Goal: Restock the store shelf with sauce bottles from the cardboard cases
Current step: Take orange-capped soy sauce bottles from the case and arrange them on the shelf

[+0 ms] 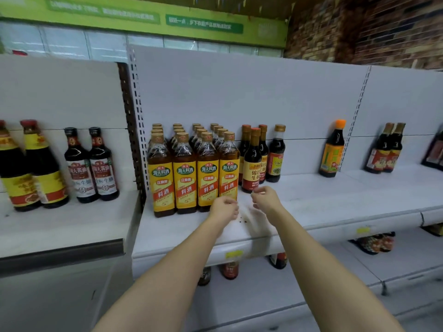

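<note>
Four rows of yellow-labelled cooking wine bottles (pixel 194 178) stand on the white middle shelf (pixel 335 207). My left hand (pixel 224 209) hovers just in front of the rightmost front bottle (pixel 229 173), fingers curled in. A little to the right, my right hand (pixel 265 198) pinches its fingertips together in front of a dark soy sauce bottle (pixel 251 164). A blurred clear plastic film (pixel 257 226) hangs between and below both hands, down over the shelf's front edge. No cardboard case is in view.
Dark sauce bottles (pixel 91 168) and big yellow-labelled ones (pixel 43 168) stand on the left shelf unit. An orange-capped bottle (pixel 332 152) and two more bottles (pixel 386 152) stand further right. Bare shelf lies between them. More bottles (pixel 230 269) sit on the lower shelf.
</note>
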